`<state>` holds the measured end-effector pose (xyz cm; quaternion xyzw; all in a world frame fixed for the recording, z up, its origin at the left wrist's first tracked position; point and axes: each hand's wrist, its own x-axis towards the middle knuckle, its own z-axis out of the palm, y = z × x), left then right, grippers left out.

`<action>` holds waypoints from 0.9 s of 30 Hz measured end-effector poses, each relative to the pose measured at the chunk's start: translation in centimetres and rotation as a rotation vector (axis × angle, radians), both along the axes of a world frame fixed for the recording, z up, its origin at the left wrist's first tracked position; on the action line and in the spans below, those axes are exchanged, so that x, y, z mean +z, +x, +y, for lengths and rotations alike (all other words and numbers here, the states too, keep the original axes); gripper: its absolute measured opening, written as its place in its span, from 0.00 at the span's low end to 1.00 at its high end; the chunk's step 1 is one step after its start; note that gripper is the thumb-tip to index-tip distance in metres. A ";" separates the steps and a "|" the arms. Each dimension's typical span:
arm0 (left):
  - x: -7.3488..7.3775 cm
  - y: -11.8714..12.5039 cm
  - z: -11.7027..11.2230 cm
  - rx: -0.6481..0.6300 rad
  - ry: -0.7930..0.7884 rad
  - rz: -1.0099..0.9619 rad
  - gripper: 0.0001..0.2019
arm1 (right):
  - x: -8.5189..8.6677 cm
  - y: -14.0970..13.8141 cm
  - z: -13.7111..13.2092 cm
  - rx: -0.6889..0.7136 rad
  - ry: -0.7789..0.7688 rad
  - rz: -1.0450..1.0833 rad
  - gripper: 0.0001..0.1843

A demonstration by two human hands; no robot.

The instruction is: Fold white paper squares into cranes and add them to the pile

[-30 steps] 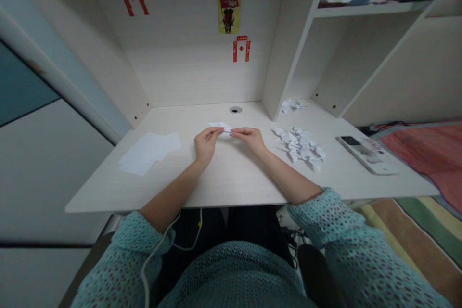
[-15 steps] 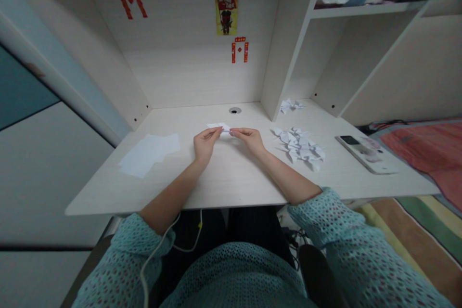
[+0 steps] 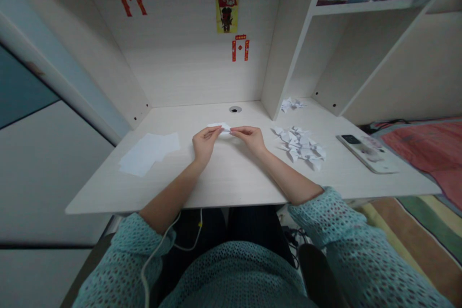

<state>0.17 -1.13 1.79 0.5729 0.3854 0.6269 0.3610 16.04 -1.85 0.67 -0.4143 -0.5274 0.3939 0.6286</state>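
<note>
A small folded piece of white paper (image 3: 223, 127) lies at the middle of the pale wooden desk (image 3: 231, 183), near its back. My left hand (image 3: 203, 143) pinches its left end and my right hand (image 3: 250, 137) pinches its right end, fingertips almost meeting over it. Both forearms rest on the desk in knitted teal sleeves. Most of the paper is hidden behind my fingers.
Flat white paper sheets (image 3: 148, 152) lie at the left. A heap of folded white paper figures (image 3: 299, 145) sits right of my right hand, a smaller one (image 3: 290, 104) by the shelf divider. A phone (image 3: 367, 153) lies at the right edge. A cable hole (image 3: 235, 109) is behind.
Both hands stay pinched on the folded paper with only slight finger shifts; the view has tilted a little.
</note>
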 end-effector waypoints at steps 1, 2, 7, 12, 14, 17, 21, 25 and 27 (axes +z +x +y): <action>0.0 0.0 0.0 0.007 -0.008 -0.002 0.12 | 0.1 0.0 -0.1 -0.006 0.005 0.003 0.12; 0.0 -0.1 0.1 0.011 -0.016 -0.003 0.12 | 0.1 0.0 -0.1 -0.011 0.008 0.005 0.12; 0.0 -0.1 0.2 -0.007 -0.025 0.001 0.10 | 0.0 0.2 0.1 -0.011 -0.016 0.012 0.14; 0.1 0.0 0.3 -0.026 -0.047 -0.052 0.10 | -0.5 0.3 0.7 0.029 -0.049 0.085 0.15; 0.2 0.1 0.3 -0.022 -0.048 -0.059 0.10 | -0.5 0.3 0.9 0.041 -0.066 0.101 0.15; 0.3 0.2 0.2 -0.014 -0.043 -0.058 0.10 | -0.6 0.3 1.1 0.047 -0.077 0.117 0.15; 0.5 0.2 -0.1 -0.001 -0.018 -0.046 0.11 | -0.6 0.3 1.1 0.060 -0.073 0.150 0.14; 0.6 0.3 -0.3 0.009 0.000 -0.032 0.11 | -0.6 0.3 1.1 0.068 -0.072 0.167 0.14; 0.7 0.4 -0.4 0.015 -0.003 -0.028 0.10 | -0.6 0.3 1.1 0.068 -0.079 0.158 0.15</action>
